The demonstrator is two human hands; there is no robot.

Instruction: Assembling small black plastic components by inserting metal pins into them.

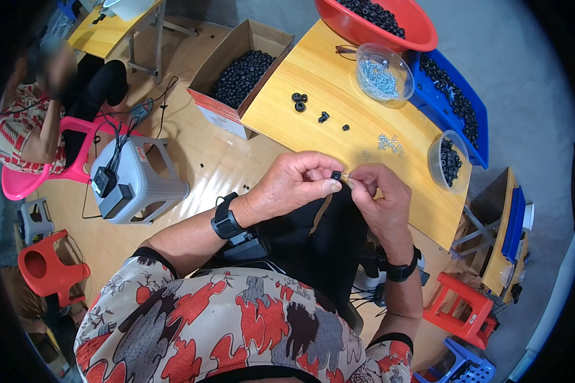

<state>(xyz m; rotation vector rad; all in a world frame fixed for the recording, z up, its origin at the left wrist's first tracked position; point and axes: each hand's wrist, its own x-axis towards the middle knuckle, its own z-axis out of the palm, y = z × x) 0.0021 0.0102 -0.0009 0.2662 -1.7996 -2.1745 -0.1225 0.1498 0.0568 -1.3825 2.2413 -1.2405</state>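
Observation:
My left hand [292,185] is closed, with a small black plastic part [336,175] pinched between thumb and fingertips. My right hand [383,196] meets it from the other side, thumb and forefinger pressed together at the part's right end. A tiny pale, shiny bit shows between the two hands, too small to name. Both hands are above my lap at the near edge of the wooden table [287,86]. Just beyond them on the tabletop lie a small pile of silvery screws [390,144] and several loose black parts [299,106].
Along the table's far side are a red basin [421,32], a clear tub of screws [378,80], a blue tray [483,127] and a clear tub of black parts [450,163]. Left of it stand a carton [220,118] and a grey stool [153,169]. A person [41,127] sits farther left.

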